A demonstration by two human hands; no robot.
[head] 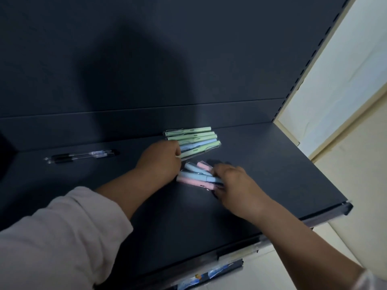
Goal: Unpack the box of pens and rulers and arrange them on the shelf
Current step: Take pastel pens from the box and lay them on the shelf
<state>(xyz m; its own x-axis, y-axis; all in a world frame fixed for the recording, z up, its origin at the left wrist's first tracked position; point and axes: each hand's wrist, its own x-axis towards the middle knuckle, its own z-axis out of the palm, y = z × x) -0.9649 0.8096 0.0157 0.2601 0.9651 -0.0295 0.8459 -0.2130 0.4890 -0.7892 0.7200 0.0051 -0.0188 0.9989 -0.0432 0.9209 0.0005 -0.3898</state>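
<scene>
Several pastel green and blue pens (pixel 195 141) lie in a row at the back of the dark shelf (pixel 282 176). My left hand (pixel 162 159) grips the left end of the nearest of them, fingers curled. In front lies a loose bunch of pink and blue pens (pixel 195 174). My right hand (pixel 236 185) holds that bunch at its right end, with fingers curled over the pens. Both bunches rest on the shelf surface. The box is not in view.
Some clear pens with black grips (pixel 81 156) lie apart at the shelf's back left. A dark back panel (pixel 167 59) rises behind. The shelf's front edge (pixel 314 219) runs down to the left, and a cream wall (pixel 345 101) stands on the right.
</scene>
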